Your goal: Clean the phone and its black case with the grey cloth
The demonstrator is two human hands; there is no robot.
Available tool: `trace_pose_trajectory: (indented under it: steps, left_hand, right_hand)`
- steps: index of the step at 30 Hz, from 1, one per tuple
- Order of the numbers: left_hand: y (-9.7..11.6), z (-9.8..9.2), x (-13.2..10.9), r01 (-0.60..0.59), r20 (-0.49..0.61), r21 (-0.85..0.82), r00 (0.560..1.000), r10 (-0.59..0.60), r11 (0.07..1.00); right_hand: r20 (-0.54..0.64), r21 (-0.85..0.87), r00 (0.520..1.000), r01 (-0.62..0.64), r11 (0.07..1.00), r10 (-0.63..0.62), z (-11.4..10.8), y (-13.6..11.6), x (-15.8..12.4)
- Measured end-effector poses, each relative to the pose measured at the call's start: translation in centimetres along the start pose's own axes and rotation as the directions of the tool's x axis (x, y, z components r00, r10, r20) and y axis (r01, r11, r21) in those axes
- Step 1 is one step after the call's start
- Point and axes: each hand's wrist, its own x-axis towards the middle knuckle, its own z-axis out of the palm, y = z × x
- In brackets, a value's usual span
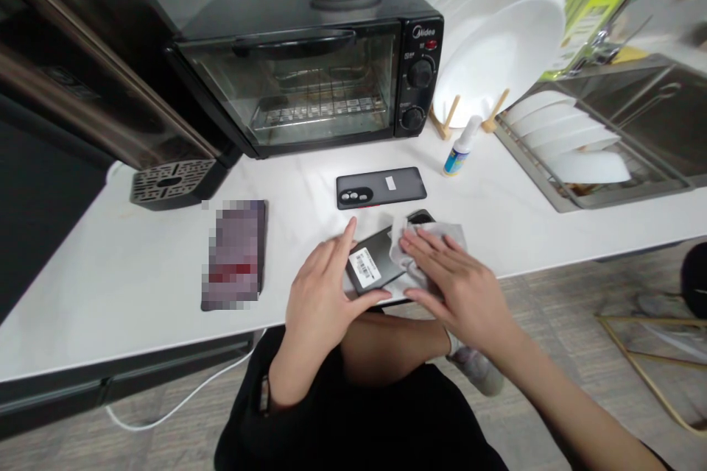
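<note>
- At the counter's (pixel 138 287) near edge, 6 o'clock in the frame: a dark phone (pixel 380 244) lies back-up w/ a white barcode sticker (pixel 364 267) on it, camera end pointing to abt 1 o'clock.
- Left hand (pixel 320 294) grips the phone's near end, forefinger on one long edge, thumb on the other.
- Right hand (pixel 458 287) lies flat, fingers straight and spread, palm down on a white cloth (pixel 398 249) that covers the phone's far half; it grips nothing.
- At 12 o'clock from the hands, just apart: a second phone (pixel 381 187), black, lenses up, lying crosswise.
- At 9 o'clock: a flat dark item (pixel 235 254), blurred out, can't tell what.
- At 1 o'clock: small spray bottle (pixel 461 147), upright, near a rack of white plates (pixel 497 59).
- Behind, 11–12 o'clock: black toaster oven (pixel 309 66), door shut.
- At 3 o'clock: sink rack (pixel 574 140) w/ more white dishes.
</note>
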Motion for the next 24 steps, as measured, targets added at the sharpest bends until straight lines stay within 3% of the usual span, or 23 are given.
trace_pose_trajectory:
  steps: [2,4,8,10,13,18,20,24]
  left_hand:
    - [-0.1,0.0,0.0,-0.003,-0.003,-0.001,1.000,0.003,1.000]
    - [-0.2,0.0,0.1,-0.003,-0.003,0.001,1.000,0.003,1.000]
    - [-0.6,0.2,0.1,0.001,0.007,0.021,1.000,-0.001,1.000]
    - [-0.6,0.3,0.1,0.032,0.005,0.037,0.999,-0.032,0.999]
    - [-0.4,0.2,0.0,0.033,0.010,0.021,0.999,-0.033,0.999]
    - [-0.4,-0.3,-0.1,0.003,0.040,-0.024,0.999,-0.002,1.000]
    - [-0.6,-0.7,-0.2,-0.024,0.080,-0.070,0.996,0.029,0.997]
    - [-1.0,-1.1,-0.6,-0.036,0.089,-0.110,0.995,0.046,0.993]
  right_hand:
    - [-0.057,-0.067,0.994,-0.096,0.993,0.093,0.2,0.9,0.8]
    - [-0.078,-0.059,0.989,-0.127,0.990,0.122,1.1,-0.3,1.9]
    - [-0.039,0.128,0.999,0.035,0.991,-0.030,3.1,-5.6,2.9]
    - [-0.029,0.173,0.997,0.078,0.982,-0.074,3.2,-6.8,2.2]
    - [-0.003,0.140,0.998,0.068,0.988,-0.069,1.9,-5.0,0.6]
    - [-0.054,-0.035,0.995,-0.085,0.996,0.083,0.2,-0.1,0.6]
    - [-0.077,-0.051,0.992,-0.109,0.993,0.105,0.8,-0.6,1.6]
    - [-0.080,0.012,0.995,-0.052,0.999,0.053,2.9,-4.3,3.5]
